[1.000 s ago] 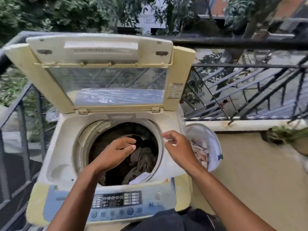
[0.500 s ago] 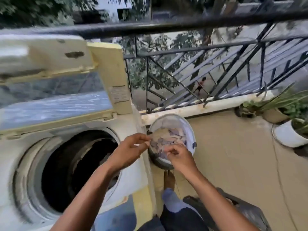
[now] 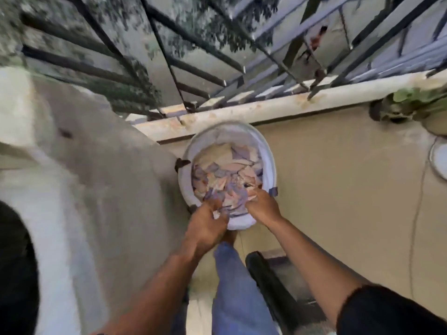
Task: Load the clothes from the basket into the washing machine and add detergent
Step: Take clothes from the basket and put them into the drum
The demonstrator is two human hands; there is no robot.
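A white round basket (image 3: 267, 160) stands on the floor right of the washing machine (image 3: 92, 189). A patterned pink, purple and cream cloth (image 3: 222, 172) fills it. My left hand (image 3: 205, 226) reaches over the near rim, fingers curled into the cloth's near edge. At the basket's near right side my right hand (image 3: 262, 205) also has its fingers down in the cloth. The machine's dark drum opening (image 3: 14, 262) shows only at the far left edge. The picture is blurred by motion, so the exact grip is hard to read.
A black metal railing (image 3: 217, 56) on a pale ledge (image 3: 266, 110) runs behind the basket. Potted plants (image 3: 411, 102) and a white round object (image 3: 439, 160) sit at the right. A dark object (image 3: 271, 286) lies on the beige floor by my blue trouser leg (image 3: 237, 286).
The view has swung right and down from the drum to the basket. Both hands have left the machine's opening and gone down into the cloth in the basket.
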